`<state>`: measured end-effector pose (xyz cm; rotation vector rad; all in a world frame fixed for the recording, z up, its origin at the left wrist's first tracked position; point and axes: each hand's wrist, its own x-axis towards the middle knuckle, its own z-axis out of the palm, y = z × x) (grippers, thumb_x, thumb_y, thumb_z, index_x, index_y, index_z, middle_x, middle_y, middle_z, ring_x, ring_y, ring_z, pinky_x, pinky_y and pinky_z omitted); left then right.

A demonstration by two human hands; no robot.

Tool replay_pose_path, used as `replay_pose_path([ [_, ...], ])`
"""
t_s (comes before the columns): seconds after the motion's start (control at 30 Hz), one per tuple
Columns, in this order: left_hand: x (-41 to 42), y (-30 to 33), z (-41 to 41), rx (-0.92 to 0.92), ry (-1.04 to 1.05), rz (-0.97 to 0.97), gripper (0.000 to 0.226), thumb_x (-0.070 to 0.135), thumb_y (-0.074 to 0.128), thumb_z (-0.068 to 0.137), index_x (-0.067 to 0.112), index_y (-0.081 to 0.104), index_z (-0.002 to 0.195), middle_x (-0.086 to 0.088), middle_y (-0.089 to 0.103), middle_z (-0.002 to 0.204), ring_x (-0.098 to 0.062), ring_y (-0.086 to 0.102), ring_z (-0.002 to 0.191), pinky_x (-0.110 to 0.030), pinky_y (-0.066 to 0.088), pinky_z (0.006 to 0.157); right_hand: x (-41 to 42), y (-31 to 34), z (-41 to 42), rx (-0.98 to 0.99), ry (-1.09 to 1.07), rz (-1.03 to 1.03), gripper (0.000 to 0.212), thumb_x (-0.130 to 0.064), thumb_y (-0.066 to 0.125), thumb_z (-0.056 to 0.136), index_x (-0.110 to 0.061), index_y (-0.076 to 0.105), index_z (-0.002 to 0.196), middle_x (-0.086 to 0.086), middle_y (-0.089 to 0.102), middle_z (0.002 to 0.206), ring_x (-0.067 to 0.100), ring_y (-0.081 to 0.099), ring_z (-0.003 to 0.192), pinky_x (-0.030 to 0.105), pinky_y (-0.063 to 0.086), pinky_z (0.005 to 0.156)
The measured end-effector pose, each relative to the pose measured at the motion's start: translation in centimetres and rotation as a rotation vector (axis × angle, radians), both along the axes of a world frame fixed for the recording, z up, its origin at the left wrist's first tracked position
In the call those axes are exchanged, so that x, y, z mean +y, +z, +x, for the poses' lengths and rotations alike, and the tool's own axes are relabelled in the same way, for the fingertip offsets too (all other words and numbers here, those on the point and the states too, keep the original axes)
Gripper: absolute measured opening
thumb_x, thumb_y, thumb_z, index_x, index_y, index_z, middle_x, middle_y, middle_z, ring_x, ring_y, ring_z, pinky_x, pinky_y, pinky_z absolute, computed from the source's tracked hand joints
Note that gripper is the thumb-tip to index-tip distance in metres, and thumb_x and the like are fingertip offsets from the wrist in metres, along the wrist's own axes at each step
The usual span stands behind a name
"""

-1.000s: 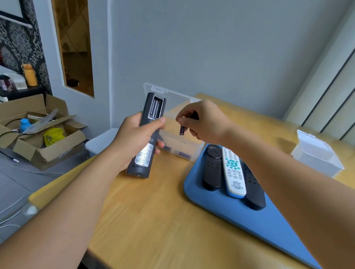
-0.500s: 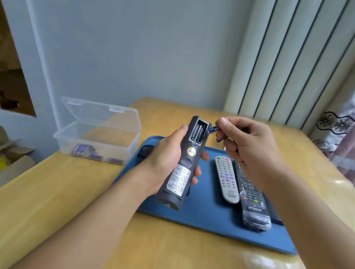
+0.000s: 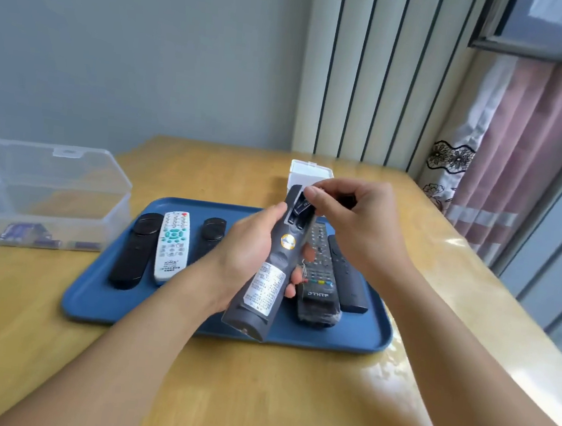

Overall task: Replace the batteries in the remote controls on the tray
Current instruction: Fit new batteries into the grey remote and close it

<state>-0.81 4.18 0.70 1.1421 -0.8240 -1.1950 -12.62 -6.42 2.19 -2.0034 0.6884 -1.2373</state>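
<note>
Left hand [image 3: 250,258] wraps around the dark grey remote [image 3: 272,264] at mid-frame, holding it label side up above the blue tray [image 3: 94,300]. We read the remote's long axis as running from lower left, near the tray's front rim, up and slightly right toward the far end, which tilts away from us. At that upper end the battery bay [image 3: 299,211] lies open, cover off, its slots running along the same axis.

Right hand [image 3: 352,221] sits just right of and above the bay, fingers pinched closed on something small; its thumb tip [image 3: 311,193] nearly touches the bay's top edge. We take the pinched item for a battery, but it is mostly hidden and we cannot confirm it. A dark piece shows inside the curled fingers, possibly the cover; again unclear.

So the relation that matters: the bay opens toward the right hand, just below and left of its fingertips. In our judgement, the right hand is the working one, and whatever it holds must align with the slot's length, down-left along the remote, before seating.

Other remotes rest on the tray: two black ones and a white remote [image 3: 171,246] at left, a buttoned black one and a slim black one at right. Clear plastic box [image 3: 47,193], lid up, sits on the worktop [image 3: 251,402] at the left edge, with purple batteries [image 3: 25,234] inside. A small white box [image 3: 310,172] stands behind the hands.
</note>
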Motion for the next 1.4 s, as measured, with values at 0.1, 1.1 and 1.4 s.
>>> replay_pose_path([
  [0.1,0.2,-0.5,0.0,-0.054,0.017,0.010,0.038,0.037,0.042,0.107,0.001,0.057,0.106,-0.020,0.061,0.075,-0.027,0.054,0.049,-0.030,0.049,0.043,0.4,-0.6,0.3,0.032,-0.006,-0.024,0.009,-0.020,0.076,0.087,-0.012,0.079,0.085,-0.002,0.073,0.070,0.002,0.055,0.058,0.019,0.046,0.060],
  [1.1,0.6,-1.6,0.5,-0.360,-0.003,-0.106,0.023,0.036,0.046,0.107,0.016,0.057,0.109,-0.013,0.065,0.073,-0.028,0.058,0.051,-0.034,0.052,0.047,-0.1,-1.5,0.2,0.004,0.190,0.480,0.044,-0.038,0.077,0.082,0.006,0.070,0.088,-0.001,0.040,0.054,0.009,0.025,0.042,0.022,0.022,0.041],
  [1.4,0.2,-0.9,0.2,-0.064,0.145,-0.064,0.025,0.032,0.047,0.107,0.009,0.055,0.103,-0.015,0.063,0.072,-0.023,0.054,0.044,-0.030,0.049,0.041,-0.9,-1.2,-0.3,-0.495,0.577,1.074,0.034,-0.004,0.063,0.084,-0.001,0.060,0.117,0.001,0.052,0.078,0.004,0.023,0.052,0.015,0.023,0.034],
])
